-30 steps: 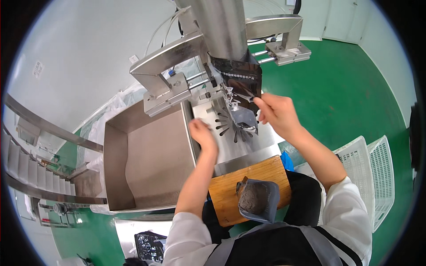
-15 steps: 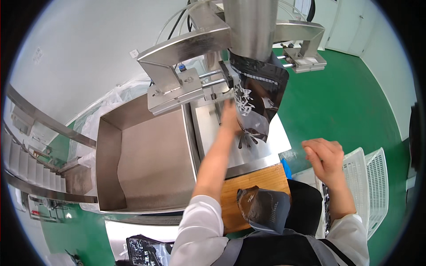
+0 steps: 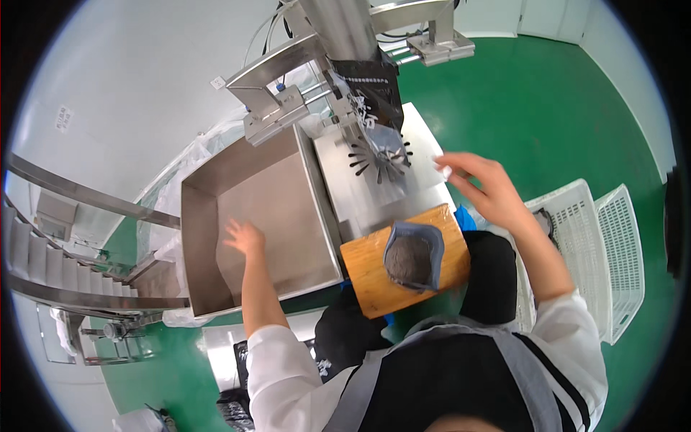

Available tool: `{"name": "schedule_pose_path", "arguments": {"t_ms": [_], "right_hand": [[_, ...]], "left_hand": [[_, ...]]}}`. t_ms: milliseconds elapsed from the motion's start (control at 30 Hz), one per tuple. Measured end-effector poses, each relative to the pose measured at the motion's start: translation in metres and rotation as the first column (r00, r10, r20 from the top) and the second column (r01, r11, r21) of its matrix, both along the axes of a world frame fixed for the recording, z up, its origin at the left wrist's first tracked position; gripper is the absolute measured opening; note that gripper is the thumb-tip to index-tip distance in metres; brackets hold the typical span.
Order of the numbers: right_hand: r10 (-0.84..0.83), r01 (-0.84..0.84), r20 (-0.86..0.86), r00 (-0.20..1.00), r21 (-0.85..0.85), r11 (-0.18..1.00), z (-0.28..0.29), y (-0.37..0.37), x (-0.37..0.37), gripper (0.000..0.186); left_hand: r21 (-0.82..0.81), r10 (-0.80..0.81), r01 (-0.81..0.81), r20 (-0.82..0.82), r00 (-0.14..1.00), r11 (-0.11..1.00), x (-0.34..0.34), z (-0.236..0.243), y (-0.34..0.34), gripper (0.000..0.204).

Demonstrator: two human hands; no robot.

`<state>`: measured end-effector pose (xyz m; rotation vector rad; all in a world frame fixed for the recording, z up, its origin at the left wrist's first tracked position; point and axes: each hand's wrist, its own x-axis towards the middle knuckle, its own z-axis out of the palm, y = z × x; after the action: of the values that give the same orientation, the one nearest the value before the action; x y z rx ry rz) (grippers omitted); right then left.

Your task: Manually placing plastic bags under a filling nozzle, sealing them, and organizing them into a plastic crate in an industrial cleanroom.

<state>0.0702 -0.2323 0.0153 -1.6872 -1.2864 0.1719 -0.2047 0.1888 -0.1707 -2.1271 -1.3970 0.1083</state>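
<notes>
I see the left grip point(image 3: 245, 237) spread and bare over the tray point(image 3: 288, 194), while the right grip point(image 3: 471, 180) is half curled beside the plate point(image 3: 421, 151); I can't tell whether it holds the white scrap point(image 3: 447, 173) showing there. Ahead, between both, the black bag point(image 3: 381, 90) hangs around the spout point(image 3: 342, 32); lower in my view, the open grey bag point(image 3: 435, 253) of powder point(image 3: 409, 263) sits on the board point(image 3: 363, 270).

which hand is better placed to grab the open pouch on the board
Right hand, probably: it is nearer the open pouch, though it seems to hold something white; the left hand hovers over the metal tray.
</notes>
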Motion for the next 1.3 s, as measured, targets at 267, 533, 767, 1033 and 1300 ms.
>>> {"name": "schedule_pose_path", "arguments": {"t_ms": [267,533,767,1033,1300], "right_hand": [[0.560,-0.628,-0.294,0.775,-0.253,0.736,-0.034,0.066,-0.010,0.049],[0.436,-0.436,-0.055,0.898,-0.246,0.866,-0.050,0.051,-0.033,0.018],[-0.044,0.071,0.251,0.967,-0.101,0.992,-0.073,0.016,-0.045,0.035],[0.366,-0.221,-0.725,0.583,0.292,0.931,-0.105,-0.041,-0.021,0.047],[0.304,-0.492,-0.687,0.660,-0.089,0.866,-0.118,-0.026,-0.026,0.032]], "left_hand": [[-0.588,0.019,0.683,0.763,0.646,0.434,0.013,0.100,-0.189,0.061],[-0.462,-0.088,0.780,0.835,0.543,0.423,0.004,0.090,-0.383,0.098],[-0.358,0.034,0.828,0.924,0.382,0.430,0.035,0.067,-0.386,0.090],[-0.230,0.106,0.823,0.973,0.205,0.520,0.029,0.054,-0.359,0.024],[-0.155,0.365,0.837,0.929,-0.057,0.524,0.036,0.042,-0.342,0.019]]}}
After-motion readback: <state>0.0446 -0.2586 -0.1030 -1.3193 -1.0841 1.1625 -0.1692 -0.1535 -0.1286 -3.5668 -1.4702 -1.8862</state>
